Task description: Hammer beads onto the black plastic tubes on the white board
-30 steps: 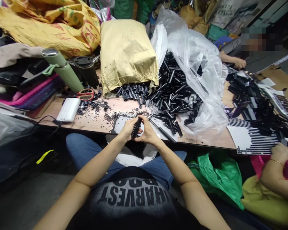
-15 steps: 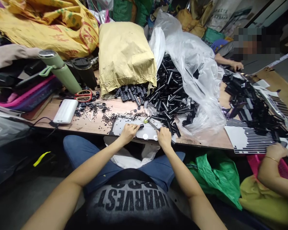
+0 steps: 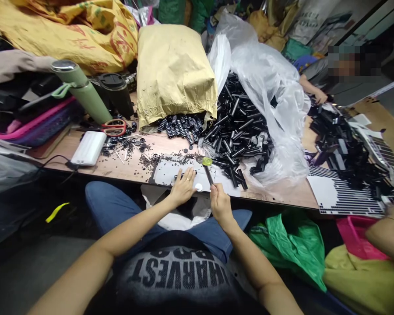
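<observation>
My left hand (image 3: 183, 188) lies palm down on the pale board (image 3: 160, 173), fingers stretched out. Beneath its fingers is a black tube (image 3: 178, 176), partly hidden. A small hammer is gripped by its dark handle (image 3: 209, 176) in my right hand (image 3: 220, 200), just right of the board's middle. The hammer's yellow-green head (image 3: 206, 161) points away from me, above the board. Between my hands a white disc (image 3: 198, 187) shows at the board's near edge. Small black pellets are scattered over the board's far left part.
Black tubes (image 3: 238, 127) are heaped beyond the board, beside a clear plastic bag (image 3: 265, 83). A yellow sack (image 3: 175, 74) holds ribbed black parts. Left lie a white box (image 3: 89, 148), scissors (image 3: 114, 127) and a green flask (image 3: 85, 94). A co-worker's arm (image 3: 389, 232) is at the right.
My left hand has gone from pinching the black tube to lying flat over it. My right hand has drawn back toward me, with the hammer now swung more upright in its grip.
</observation>
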A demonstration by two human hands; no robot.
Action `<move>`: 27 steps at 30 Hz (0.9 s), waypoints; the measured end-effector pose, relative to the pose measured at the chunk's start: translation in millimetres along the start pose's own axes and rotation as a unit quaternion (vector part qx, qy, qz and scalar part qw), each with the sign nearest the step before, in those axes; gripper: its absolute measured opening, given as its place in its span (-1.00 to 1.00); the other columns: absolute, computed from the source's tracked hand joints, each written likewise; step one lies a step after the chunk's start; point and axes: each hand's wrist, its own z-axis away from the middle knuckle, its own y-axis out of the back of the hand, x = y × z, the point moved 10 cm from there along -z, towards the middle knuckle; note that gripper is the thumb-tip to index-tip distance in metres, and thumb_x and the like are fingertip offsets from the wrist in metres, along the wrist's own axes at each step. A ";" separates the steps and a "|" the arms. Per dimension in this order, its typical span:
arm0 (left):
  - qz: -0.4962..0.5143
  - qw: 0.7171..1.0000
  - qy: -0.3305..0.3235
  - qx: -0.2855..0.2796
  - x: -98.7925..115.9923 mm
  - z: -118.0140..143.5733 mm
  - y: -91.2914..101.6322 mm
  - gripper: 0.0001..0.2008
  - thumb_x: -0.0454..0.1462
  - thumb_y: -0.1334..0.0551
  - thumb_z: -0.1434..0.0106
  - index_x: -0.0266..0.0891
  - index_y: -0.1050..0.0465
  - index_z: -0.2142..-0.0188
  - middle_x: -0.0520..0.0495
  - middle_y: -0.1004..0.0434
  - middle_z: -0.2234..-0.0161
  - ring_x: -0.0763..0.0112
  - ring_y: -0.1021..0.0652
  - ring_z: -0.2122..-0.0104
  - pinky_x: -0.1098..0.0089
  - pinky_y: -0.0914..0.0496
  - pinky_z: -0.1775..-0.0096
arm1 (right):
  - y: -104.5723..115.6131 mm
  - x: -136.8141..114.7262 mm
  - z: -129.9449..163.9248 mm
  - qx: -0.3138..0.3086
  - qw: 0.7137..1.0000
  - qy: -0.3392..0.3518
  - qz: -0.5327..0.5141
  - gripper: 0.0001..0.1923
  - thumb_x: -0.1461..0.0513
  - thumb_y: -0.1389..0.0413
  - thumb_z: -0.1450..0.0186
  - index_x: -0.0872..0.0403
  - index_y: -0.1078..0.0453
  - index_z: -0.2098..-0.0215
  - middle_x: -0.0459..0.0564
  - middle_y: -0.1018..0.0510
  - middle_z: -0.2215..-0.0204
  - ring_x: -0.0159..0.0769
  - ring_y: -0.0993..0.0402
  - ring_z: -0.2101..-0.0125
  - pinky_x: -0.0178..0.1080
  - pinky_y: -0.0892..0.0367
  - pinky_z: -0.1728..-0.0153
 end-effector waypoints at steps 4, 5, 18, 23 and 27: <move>0.009 1.000 -0.003 -0.010 7.8 -0.1 -9.1 -0.30 -0.09 0.04 -0.35 -0.66 -0.04 -0.28 -0.54 -0.04 -0.28 -0.09 -0.04 -0.32 -0.04 0.07 -0.26 | -35.7 -29.3 3.0 -0.073 0.995 0.045 0.045 -0.61 0.08 0.30 -0.47 0.08 -0.29 0.18 0.01 -0.53 0.45 -0.32 -0.45 0.51 -0.34 -0.13 0.47; 0.012 1.000 -0.007 -0.013 6.5 -0.8 -11.0 -0.33 -0.13 0.05 -0.35 -0.66 -0.03 -0.28 -0.54 -0.03 -0.28 -0.08 -0.06 -0.31 -0.04 0.05 -0.25 | -50.4 -29.7 4.0 -0.112 0.989 0.044 0.084 -0.62 0.09 0.27 -0.47 0.08 -0.30 0.20 0.02 -0.55 0.45 -0.30 -0.46 0.50 -0.34 -0.12 0.47; 0.181 0.978 0.091 -0.047 -41.1 -31.1 20.0 -0.59 -0.16 -0.09 -0.37 -0.36 -0.33 -0.11 -0.29 -0.50 0.17 0.13 -0.50 0.13 0.23 -0.41 0.13 | -13.7 50.6 -39.3 -0.022 0.982 -0.042 0.181 -0.65 0.07 0.22 -0.47 0.06 -0.30 0.22 0.03 -0.54 0.38 -0.25 -0.44 0.43 -0.28 -0.07 0.43; 0.191 0.907 0.369 0.061 -195.9 -96.3 35.9 -0.59 -0.29 -0.03 -0.37 -0.53 -0.23 -0.13 -0.52 -0.36 -0.04 -0.03 -0.41 -0.06 0.12 -0.29 -0.04 | -21.1 74.1 -50.5 0.037 0.966 -0.012 0.255 -0.66 0.07 0.16 -0.44 0.09 -0.33 0.28 0.11 -0.48 0.29 -0.17 -0.40 0.27 -0.23 -0.19 0.31; 0.188 0.867 0.458 0.053 -253.7 -140.4 26.0 -0.59 -0.43 -0.01 -0.30 -0.64 -0.17 -0.11 -0.64 -0.36 0.02 -0.11 -0.45 0.00 0.07 -0.28 0.01 | -28.1 67.9 -51.1 0.057 0.964 0.025 0.259 -0.69 0.06 0.08 -0.41 0.09 -0.34 0.30 0.10 -0.45 0.31 -0.13 -0.36 0.24 -0.19 -0.25 0.24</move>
